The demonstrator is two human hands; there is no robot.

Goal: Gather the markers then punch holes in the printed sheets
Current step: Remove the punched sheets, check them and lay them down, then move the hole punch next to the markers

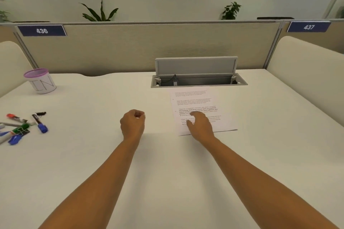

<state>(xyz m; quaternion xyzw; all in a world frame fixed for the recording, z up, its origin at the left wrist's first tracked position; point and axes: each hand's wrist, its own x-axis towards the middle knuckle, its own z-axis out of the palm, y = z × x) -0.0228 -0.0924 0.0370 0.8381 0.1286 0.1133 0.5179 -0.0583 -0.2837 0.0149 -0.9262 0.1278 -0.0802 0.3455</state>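
two bare forearms reach up from the bottom of the frame over a white desk [167, 182]. the left hand [132, 122], just left of centre, is curled into a loose fist with the fingers tucked in, and i can't tell whether anything is inside it; it sits above bare desk, apart from everything else. the right hand [200, 123], just right of centre, lies palm down with fingers loosely spread and relaxed, resting on the lower left part of the printed sheets [197, 106], gripping nothing. those sheets lie flat in the centre right of the frame, text facing up, their far edge just short of an open cable tray [198, 80] sunk into the desk, its grey lid standing upright behind it. the markers [20, 128] lie scattered at the far left edge of the frame, well apart from both hands: red, green, blue and dark caps show, some barrels crossing one another, and some run out of frame. a black binder clip [41, 113] lies just above them. further up on the left stands a white cup [41, 82] with a purple rim and "in" written on its side, upright. a beige partition [130, 48] closes off the back of the desk, carrying blue plates that read 436 at upper left and 437 at upper right, with leafy plants [100, 11] showing over its top.
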